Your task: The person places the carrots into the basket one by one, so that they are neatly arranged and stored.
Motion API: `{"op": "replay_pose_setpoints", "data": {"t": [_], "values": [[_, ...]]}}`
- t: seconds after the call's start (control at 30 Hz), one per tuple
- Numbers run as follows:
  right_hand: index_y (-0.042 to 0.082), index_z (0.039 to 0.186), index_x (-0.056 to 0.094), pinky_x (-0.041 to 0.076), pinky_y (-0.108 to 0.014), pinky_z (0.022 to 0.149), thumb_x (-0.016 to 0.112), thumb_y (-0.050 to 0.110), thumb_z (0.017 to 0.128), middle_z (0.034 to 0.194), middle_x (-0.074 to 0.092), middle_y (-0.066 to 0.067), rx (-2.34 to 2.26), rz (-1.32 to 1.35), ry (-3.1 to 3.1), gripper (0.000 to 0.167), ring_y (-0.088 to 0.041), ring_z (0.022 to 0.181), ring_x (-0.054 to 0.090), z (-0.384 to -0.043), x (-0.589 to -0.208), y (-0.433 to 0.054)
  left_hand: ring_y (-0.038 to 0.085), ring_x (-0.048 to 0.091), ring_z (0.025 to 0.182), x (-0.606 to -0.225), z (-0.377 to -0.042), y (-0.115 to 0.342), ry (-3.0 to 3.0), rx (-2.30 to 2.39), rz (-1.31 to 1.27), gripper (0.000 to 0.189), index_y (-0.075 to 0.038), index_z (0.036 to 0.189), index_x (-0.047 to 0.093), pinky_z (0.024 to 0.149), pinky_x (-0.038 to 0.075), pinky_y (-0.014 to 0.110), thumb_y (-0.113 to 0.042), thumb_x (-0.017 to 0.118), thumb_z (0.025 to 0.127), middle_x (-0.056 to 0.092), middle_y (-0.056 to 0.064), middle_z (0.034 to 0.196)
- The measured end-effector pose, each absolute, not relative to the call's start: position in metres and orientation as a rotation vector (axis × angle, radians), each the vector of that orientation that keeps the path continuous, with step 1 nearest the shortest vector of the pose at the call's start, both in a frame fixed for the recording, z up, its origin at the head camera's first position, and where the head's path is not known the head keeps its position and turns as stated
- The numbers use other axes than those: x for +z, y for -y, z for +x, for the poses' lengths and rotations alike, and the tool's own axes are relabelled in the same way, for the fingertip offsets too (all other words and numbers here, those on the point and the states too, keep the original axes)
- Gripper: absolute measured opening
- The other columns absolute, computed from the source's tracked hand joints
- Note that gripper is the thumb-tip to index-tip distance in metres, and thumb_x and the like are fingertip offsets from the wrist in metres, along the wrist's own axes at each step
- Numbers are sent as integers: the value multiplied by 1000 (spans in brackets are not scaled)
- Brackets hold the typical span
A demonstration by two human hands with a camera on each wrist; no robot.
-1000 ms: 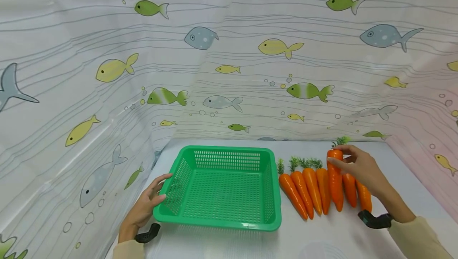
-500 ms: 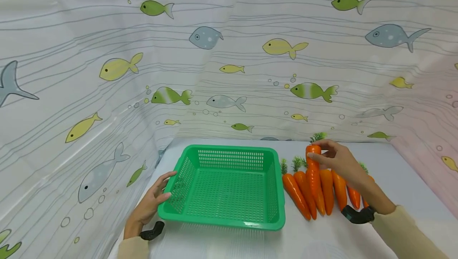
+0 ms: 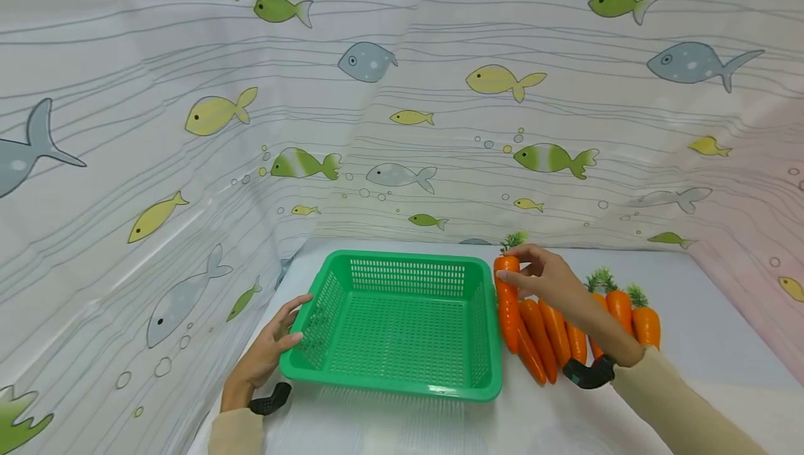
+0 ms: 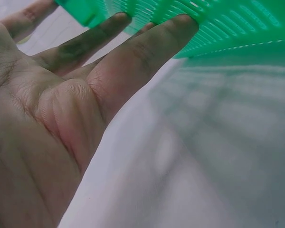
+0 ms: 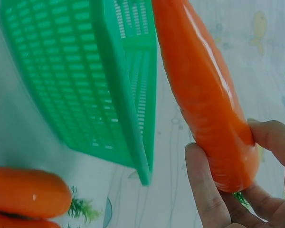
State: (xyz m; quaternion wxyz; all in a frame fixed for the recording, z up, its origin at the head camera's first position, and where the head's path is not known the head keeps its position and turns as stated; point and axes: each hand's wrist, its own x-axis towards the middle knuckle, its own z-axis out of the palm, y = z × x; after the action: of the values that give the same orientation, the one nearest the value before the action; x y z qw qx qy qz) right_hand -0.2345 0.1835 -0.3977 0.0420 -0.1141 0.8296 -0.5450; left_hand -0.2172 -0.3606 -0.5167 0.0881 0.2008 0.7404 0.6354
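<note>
My right hand (image 3: 555,284) pinches an orange carrot (image 3: 507,308) near its thick top, with fingers and thumb on either side. This carrot hangs tip down by the right rim of a green plastic basket (image 3: 389,386), and its leafy top shows above the hand. In the right wrist view, the carrot (image 5: 206,99) slants beside the basket's wall (image 5: 61,61). My left hand (image 3: 266,350) is at the basket's left side. From the left wrist, its fairly straight fingers (image 4: 147,52) are seen touching the slotted wall from outside. No carrot shows inside the basket.
Several more carrots (image 3: 540,336) lie in a row on the white tabletop (image 3: 703,343), right of the basket and partly hidden under my right forearm. A fish-patterned sheet (image 3: 452,120) hangs at the back and both sides.
My right hand has carried the carrot leftward, from over the row of carrots to the basket's right rim. The left hand stays at the basket's left side.
</note>
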Motion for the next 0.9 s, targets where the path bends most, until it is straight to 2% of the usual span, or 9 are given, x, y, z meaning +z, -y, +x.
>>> {"op": "replay_pose_setpoints", "data": {"t": [0.23, 0.33, 0.47, 0.8, 0.9], "values": [[8, 134, 58, 60, -43, 72, 77, 36, 94, 105, 68, -15, -1670, -437, -2479, 52, -32, 85, 68, -241, -399, -154, 48, -2, 153, -516, -216, 361, -2211, 1892, 578, 66, -20, 164, 25, 105, 17, 83, -16, 53, 104, 3, 15, 171], [7, 136, 57, 60, -48, 76, 78, 34, 94, 105, 68, -16, -1680, -453, -2438, 54, -31, 82, 69, -242, -397, -140, 47, -4, 154, -516, -216, 360, -2206, 1898, 559, 66, -22, 163, 25, 105, 14, 84, -17, 54, 104, 2, 13, 171], [6, 134, 58, 60, -51, 80, 79, 32, 93, 108, 67, -17, -1710, -489, -2362, 53, -31, 86, 69, -248, -398, -120, 47, -3, 154, -516, -216, 360, -2211, 1900, 542, 66, -23, 163, 26, 106, 16, 83, -18, 55, 104, 4, 12, 171], [7, 130, 62, 62, -41, 70, 79, 27, 93, 119, 63, -13, -1674, -530, -2317, 46, -25, 92, 68, -255, -399, -67, 47, -2, 154, -517, -218, 362, -2225, 1888, 563, 65, -23, 163, 27, 105, 15, 83, -15, 54, 104, 5, 11, 171], [5, 129, 61, 62, -41, 70, 79, 26, 93, 120, 62, -14, -1678, -547, -2282, 45, -25, 92, 68, -258, -401, -52, 47, 0, 154, -517, -217, 362, -2226, 1892, 551, 65, -24, 163, 28, 106, 20, 81, -16, 54, 104, 7, 10, 171]]}}
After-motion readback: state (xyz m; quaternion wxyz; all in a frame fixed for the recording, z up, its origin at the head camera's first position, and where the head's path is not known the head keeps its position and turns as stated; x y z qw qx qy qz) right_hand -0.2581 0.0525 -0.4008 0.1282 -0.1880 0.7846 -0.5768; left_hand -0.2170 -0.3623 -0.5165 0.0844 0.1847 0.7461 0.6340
